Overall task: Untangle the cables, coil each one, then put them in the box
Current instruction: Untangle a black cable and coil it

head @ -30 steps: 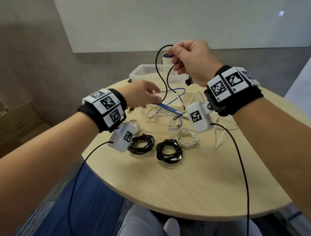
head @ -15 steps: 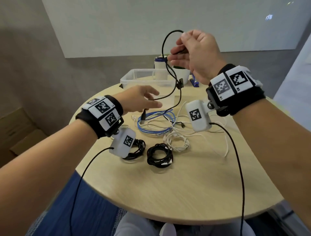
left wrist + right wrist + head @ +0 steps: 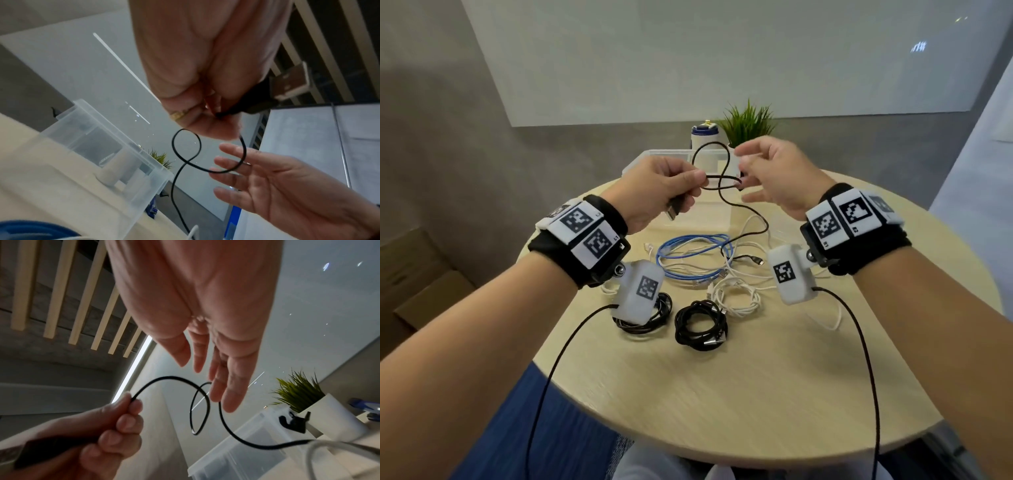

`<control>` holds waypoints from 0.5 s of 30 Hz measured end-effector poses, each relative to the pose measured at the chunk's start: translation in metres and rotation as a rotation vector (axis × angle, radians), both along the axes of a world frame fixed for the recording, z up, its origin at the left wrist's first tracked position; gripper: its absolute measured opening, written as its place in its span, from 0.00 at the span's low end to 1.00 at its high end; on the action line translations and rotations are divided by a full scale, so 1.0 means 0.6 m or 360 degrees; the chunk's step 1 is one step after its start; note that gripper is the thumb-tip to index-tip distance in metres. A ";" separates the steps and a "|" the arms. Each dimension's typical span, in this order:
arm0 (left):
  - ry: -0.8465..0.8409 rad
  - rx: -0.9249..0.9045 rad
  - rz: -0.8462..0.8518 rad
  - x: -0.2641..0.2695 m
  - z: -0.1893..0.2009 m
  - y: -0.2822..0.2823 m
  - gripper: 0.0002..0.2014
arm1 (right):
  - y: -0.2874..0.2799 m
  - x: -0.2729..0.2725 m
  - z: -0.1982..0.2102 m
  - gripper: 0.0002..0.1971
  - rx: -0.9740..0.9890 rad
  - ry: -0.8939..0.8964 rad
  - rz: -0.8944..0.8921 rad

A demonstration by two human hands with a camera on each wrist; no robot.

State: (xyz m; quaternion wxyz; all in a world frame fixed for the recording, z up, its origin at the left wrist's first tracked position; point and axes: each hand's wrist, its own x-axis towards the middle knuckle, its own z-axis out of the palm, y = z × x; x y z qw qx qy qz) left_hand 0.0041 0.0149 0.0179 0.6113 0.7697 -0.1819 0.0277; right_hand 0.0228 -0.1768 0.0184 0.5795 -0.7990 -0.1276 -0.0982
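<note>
Right now the left hand (image 3: 661,192) grips the black cable (image 3: 717,178) just behind its USB plug (image 3: 674,212), thumb and curled fingers clamped on it, while the right hand (image 3: 779,174) is released, its fingers straight and spread, with one turn of the cable resting across them. The cable makes a small figure-eight between the two hands, above the counter (image 3: 739,394) and in front of the clear box (image 3: 654,156), and its tail drops into the loose heap of the blue cable (image 3: 688,253) and white cables (image 3: 736,291).

The main risk is that tail: I judge it may still be snagged under the blue and white strands, though the crossing is too cluttered to be sure. Winding on with a snag would drag the heap along or tighten a knot. The loop on the right fingers is unpinched, so it could slide off and spring open. A dragged tail could also disturb the two black coils (image 3: 700,325) lying finished nearer the person.
</note>
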 end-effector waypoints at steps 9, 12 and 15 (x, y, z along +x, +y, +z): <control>-0.0235 0.0265 0.0242 0.004 -0.022 -0.008 0.08 | 0.012 -0.018 -0.020 0.09 -0.0217 0.0097 0.0225; -0.0216 0.0235 0.0217 0.006 -0.025 0.000 0.10 | 0.008 -0.024 -0.019 0.08 -0.0345 0.0044 0.0209; -0.0246 0.0270 0.0262 0.012 -0.026 0.006 0.11 | 0.001 -0.026 -0.012 0.09 -0.0068 0.0096 0.0196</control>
